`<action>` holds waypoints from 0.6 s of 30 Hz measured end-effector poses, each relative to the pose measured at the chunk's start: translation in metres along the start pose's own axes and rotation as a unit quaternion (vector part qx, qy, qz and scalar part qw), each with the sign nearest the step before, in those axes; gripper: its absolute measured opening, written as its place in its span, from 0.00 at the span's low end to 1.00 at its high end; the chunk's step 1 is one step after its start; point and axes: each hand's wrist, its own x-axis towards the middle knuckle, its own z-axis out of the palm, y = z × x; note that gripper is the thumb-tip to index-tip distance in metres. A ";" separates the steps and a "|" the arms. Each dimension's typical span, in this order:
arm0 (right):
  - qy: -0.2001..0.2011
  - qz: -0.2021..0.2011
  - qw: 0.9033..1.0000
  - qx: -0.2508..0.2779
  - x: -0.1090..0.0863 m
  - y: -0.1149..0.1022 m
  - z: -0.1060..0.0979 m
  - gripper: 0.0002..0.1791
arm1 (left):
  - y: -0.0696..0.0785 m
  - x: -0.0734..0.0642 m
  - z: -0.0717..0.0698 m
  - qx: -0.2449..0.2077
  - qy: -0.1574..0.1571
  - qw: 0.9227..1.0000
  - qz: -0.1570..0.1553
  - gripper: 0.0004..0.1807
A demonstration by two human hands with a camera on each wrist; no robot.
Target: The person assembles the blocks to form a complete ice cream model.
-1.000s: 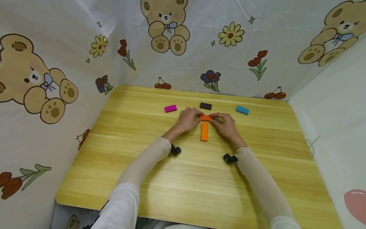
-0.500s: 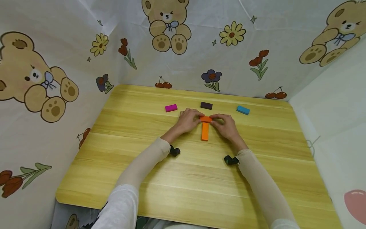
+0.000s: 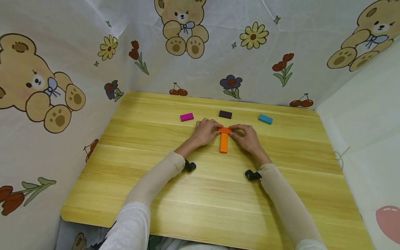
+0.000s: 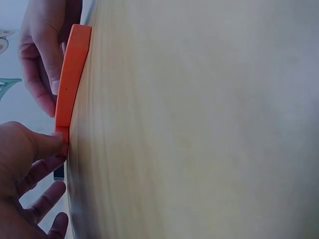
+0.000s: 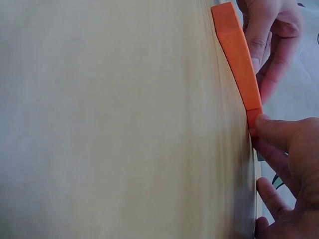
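Observation:
Two orange blocks form a T on the table in the head view. The crosswise orange block (image 3: 224, 130) lies against the far end of the lengthwise orange block (image 3: 223, 143). My left hand (image 3: 204, 132) pinches the crosswise block's left end between thumb and fingers. At its right end, my right hand (image 3: 246, 136) pinches it likewise. Both wrist views show the lengthwise block (image 4: 74, 74) flat on the tabletop, touching the crosswise block (image 5: 252, 117). Fingertips cover the crosswise block's ends.
Beyond the hands lie a magenta block (image 3: 186, 117), a dark brown block (image 3: 225, 114) and a blue block (image 3: 265, 119), spaced apart. The wooden table (image 3: 200, 194) meets bear-printed cloth (image 3: 200, 73) at the back. A small black device (image 3: 252, 175) sits at each wrist.
Both hands have drawn the crosswise orange block slightly toward me. The gap between it and the lengthwise orange block has closed. The other blocks stay put.

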 end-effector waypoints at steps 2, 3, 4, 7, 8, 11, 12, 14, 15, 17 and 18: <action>0.000 0.004 1.000 -0.001 0.000 0.000 0.000 0.16 | 0.001 -0.001 0.000 -0.001 0.000 1.000 0.000 0.18; -0.001 0.006 1.000 -0.001 -0.001 0.000 0.000 0.16 | 0.001 -0.001 -0.001 -0.001 0.001 1.000 0.001 0.18; -0.002 0.008 1.000 0.000 -0.001 0.000 0.000 0.16 | 0.000 -0.002 -0.001 -0.002 0.000 1.000 0.001 0.18; -0.004 0.011 1.000 0.002 -0.001 -0.001 0.002 0.16 | -0.001 -0.003 -0.001 0.002 -0.001 1.000 0.001 0.18; -0.005 0.012 1.000 0.004 -0.001 -0.002 0.002 0.16 | -0.001 -0.004 -0.001 0.005 -0.002 1.000 0.002 0.19; -0.019 0.012 1.000 0.007 -0.001 -0.001 0.001 0.19 | -0.002 -0.006 -0.001 0.019 -0.010 1.000 0.005 0.21; -0.023 0.017 0.999 0.013 -0.001 0.000 -0.001 0.21 | -0.002 -0.008 -0.001 0.024 -0.013 1.000 0.008 0.22; -0.022 0.033 0.999 0.034 -0.002 0.003 -0.008 0.25 | -0.002 -0.011 -0.001 0.032 -0.019 0.999 0.016 0.25; -0.018 0.041 0.998 0.042 -0.002 0.006 -0.013 0.27 | -0.001 -0.013 -0.002 0.032 -0.021 0.999 0.020 0.26; 0.001 0.057 0.997 0.059 -0.003 0.013 -0.025 0.29 | -0.001 -0.018 -0.004 0.027 -0.024 0.999 0.031 0.28; 0.016 0.063 0.996 0.068 -0.003 0.016 -0.032 0.29 | 0.000 -0.021 -0.005 0.022 -0.026 0.999 0.037 0.28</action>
